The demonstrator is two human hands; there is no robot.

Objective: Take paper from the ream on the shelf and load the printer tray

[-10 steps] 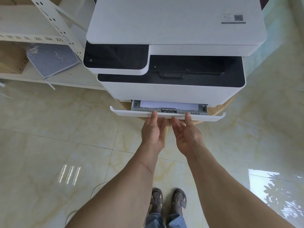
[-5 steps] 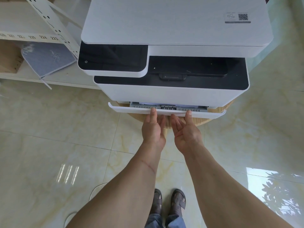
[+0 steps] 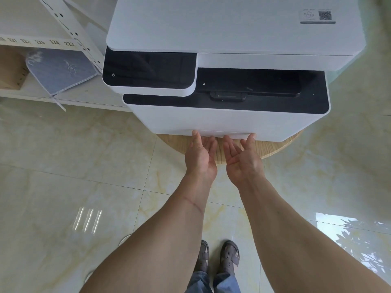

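Observation:
A white printer [image 3: 232,121] with a black control panel stands on a round wooden table [image 3: 273,148]. Its paper tray [image 3: 224,134] sits flush in the bottom of the body, and the paper inside is hidden. My left hand [image 3: 201,157] and my right hand [image 3: 243,159] are side by side below the tray front, palms up, fingers spread. The fingertips of both touch the tray's lower edge. Neither hand holds anything. No ream is visible.
A white metal shelf [image 3: 69,32] stands at the left, with numbered labels on its edge. A grey-blue cloth mat [image 3: 61,70] and a cardboard box [image 3: 10,68] lie on it. Glossy marble floor tiles [image 3: 74,166] surround the table. My feet [image 3: 218,256] show below.
The tray, a little way out with paper showing a second ago, has slid fully into the printer under both hands' fingertips. The view has shifted slightly left.

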